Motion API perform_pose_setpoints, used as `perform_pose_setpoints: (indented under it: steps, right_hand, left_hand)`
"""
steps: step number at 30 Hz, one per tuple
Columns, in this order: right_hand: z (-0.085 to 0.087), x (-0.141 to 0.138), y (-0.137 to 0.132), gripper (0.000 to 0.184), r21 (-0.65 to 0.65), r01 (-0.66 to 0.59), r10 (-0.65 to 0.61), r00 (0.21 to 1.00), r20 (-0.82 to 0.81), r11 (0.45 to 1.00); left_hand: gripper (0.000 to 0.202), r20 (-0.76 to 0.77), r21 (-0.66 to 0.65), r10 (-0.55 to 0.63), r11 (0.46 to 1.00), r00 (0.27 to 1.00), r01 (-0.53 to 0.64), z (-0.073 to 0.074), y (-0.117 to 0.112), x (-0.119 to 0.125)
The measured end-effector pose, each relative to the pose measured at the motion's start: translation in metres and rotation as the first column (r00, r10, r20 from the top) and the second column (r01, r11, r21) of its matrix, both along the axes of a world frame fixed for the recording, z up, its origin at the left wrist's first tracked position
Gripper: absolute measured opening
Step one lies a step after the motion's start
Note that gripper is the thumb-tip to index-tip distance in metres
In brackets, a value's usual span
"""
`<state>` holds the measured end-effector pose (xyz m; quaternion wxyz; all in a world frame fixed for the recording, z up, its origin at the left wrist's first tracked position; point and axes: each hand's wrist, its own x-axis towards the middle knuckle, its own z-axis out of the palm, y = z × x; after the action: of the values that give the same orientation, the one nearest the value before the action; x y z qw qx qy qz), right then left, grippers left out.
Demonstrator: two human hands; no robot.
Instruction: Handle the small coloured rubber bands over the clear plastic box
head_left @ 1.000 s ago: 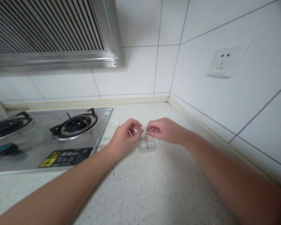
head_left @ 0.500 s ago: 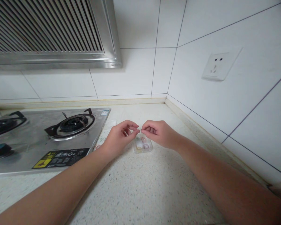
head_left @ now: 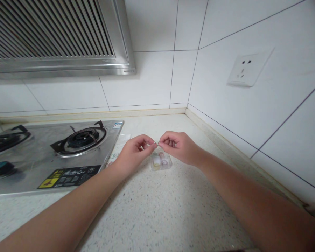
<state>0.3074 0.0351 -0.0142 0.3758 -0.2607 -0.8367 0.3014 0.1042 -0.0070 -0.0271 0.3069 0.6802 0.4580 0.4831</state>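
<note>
Whatever sits between the pinched fingertips of the left hand [head_left: 132, 154] and the right hand [head_left: 180, 148] is too small to make out. The clear box [head_left: 161, 163] under them is partly covered by both hands, and its small coloured contents cannot be identified. The flat packet [head_left: 118, 147] is half hidden behind the left hand; the stove [head_left: 42, 154] runs off the left edge, the hood [head_left: 55, 35] off top and left.

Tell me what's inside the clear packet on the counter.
Small coloured rings, pinkish and yellowish, show through the clear packet. Its far end is covered by the right hand.
</note>
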Motion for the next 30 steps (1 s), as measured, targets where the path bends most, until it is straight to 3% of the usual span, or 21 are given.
perform_pose_setpoints:
  steps: [30]
  right_hand:
    - [0.0031,-0.0025,-0.0036,0.012,-0.012,0.03,-0.031,0.999,-0.032,0.999]
  left_hand:
    - [0.024,0.062,-0.084,-0.053,0.995,0.997,0.058,0.0032,-0.0038,0.0026]
